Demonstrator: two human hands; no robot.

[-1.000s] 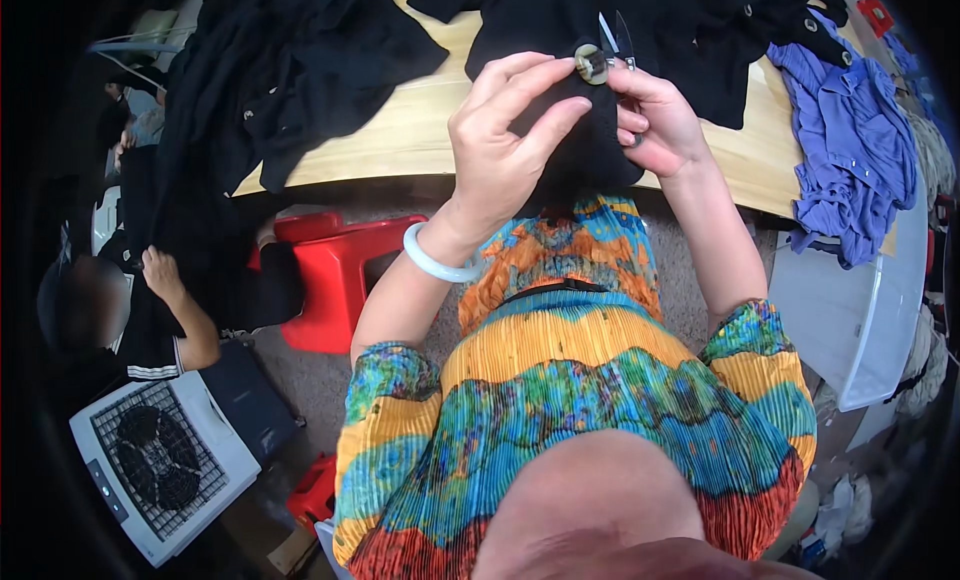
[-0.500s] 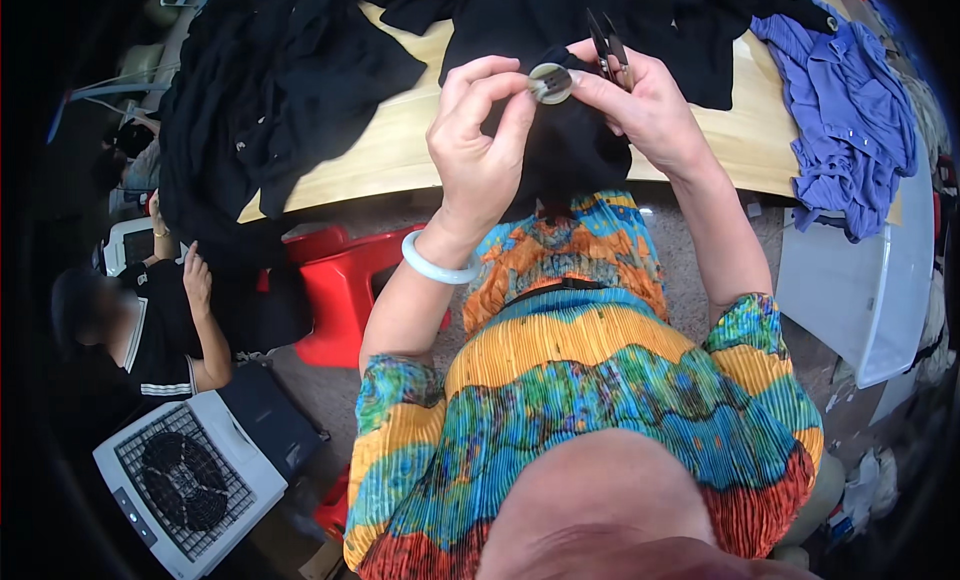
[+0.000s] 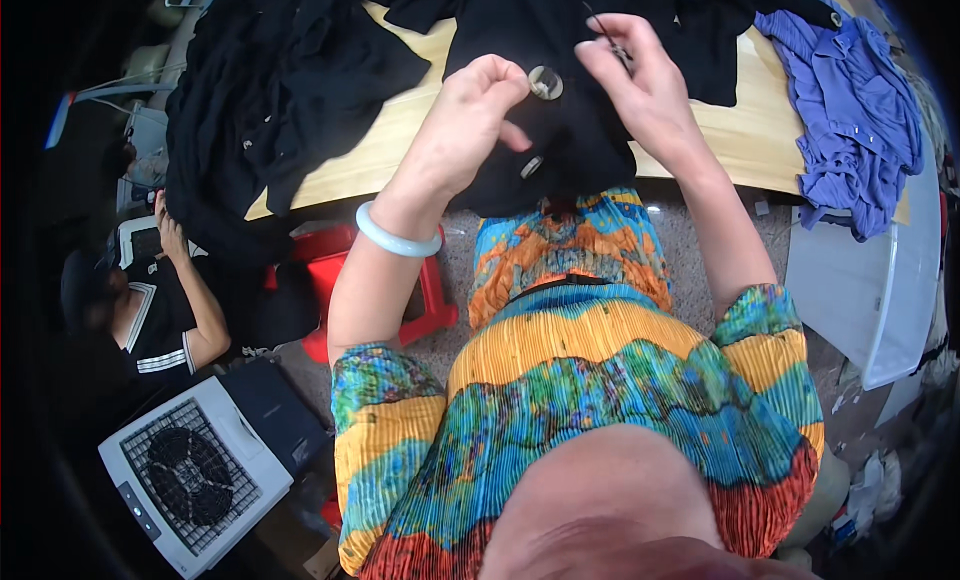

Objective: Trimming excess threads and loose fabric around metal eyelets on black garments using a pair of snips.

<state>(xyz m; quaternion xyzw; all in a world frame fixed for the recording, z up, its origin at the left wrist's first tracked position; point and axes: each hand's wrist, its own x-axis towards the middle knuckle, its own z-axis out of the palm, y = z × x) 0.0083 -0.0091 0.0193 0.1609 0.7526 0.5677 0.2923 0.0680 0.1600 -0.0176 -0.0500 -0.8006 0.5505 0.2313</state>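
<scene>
We pinch a round pale button against black cloth at the table's near edge.

Our left hand [image 3: 470, 130] grips the large button [image 3: 545, 83] steady on the black garment [image 3: 570, 40]; beyond it, our right hand [image 3: 645, 85] closes on small metal snips [image 3: 605, 35], over the wooden table [image 3: 745, 135].

Black woven garment [image 3: 560, 130] draped over pale yellow-tan wooden counter [image 3: 380, 150]; a round silver-grey metal button [image 3: 545, 83] on the cloth, a second one lower [image 3: 531, 166]. More black fabric heaped at the counter's left [image 3: 250, 110]. Crumpled blue-violet shirt [image 3: 850, 110] at the counter's right end. Person's pleated dress [image 3: 590, 400]: wavy bands of orange, yellow, green, turquoise, blue and red. Pale blue-white glossy bangle [image 3: 395, 242] on the left wrist. Bright red plastic stool [image 3: 415, 300] on speckled grey-brown floor [image 3: 680, 240]. White box fan with dark grille [image 3: 190, 470]. Seated co-worker's top [image 3: 160, 330]: black with white stripes.
</scene>
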